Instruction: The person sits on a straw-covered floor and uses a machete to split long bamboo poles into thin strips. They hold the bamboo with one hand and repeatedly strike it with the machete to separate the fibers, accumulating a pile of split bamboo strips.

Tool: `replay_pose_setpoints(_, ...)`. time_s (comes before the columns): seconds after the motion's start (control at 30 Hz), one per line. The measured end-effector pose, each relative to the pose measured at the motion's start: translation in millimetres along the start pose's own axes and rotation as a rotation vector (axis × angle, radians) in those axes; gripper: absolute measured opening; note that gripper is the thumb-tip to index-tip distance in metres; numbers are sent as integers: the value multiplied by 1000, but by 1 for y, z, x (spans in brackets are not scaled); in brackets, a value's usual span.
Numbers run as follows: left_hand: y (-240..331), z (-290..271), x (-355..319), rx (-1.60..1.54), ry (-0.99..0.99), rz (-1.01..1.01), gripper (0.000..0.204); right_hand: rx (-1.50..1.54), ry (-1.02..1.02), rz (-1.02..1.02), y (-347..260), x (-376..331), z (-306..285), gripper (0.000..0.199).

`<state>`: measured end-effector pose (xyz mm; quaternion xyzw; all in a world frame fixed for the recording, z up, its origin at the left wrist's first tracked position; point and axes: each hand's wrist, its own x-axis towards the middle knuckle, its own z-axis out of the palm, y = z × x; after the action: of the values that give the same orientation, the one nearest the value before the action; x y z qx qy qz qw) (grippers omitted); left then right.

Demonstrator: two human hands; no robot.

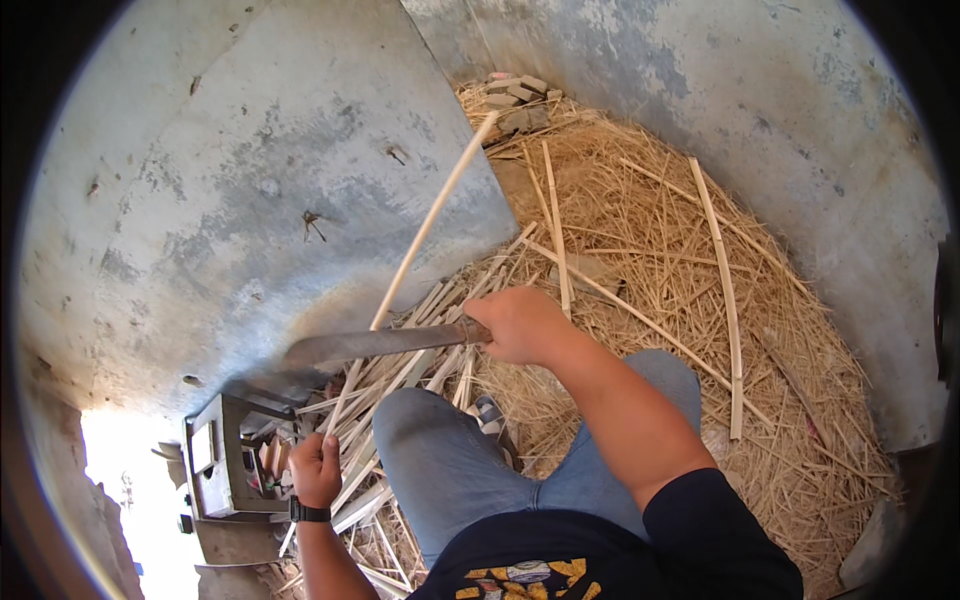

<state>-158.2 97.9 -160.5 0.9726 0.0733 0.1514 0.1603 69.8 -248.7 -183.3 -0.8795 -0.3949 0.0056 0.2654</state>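
Right hand (512,325) is fisted round a machete (385,343), which crosses over the long pale strip (437,215) clenched in the left hand (316,470), lol.

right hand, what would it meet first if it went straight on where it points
Probably the strip held by the left hand: the right hand points forward and left, and the strip crosses that line before the grey wall. Depth is unclear, so it might miss the strip.
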Motion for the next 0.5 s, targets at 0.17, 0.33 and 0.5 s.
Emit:
replay_pose_setpoints(0.17, 5, -14, -7, 35, 5, 29, 47, 376, 339, 370, 64, -4, -7, 28)
replay_pose_setpoints(0.33, 7, -12, -8, 140, 73, 79, 44, 458, 288, 318, 55, -1, 3, 33)
replay_pose_setpoints(0.5, 2, -9, -7, 254, 231, 79, 42, 187, -97, 198, 17, -6, -24, 43)
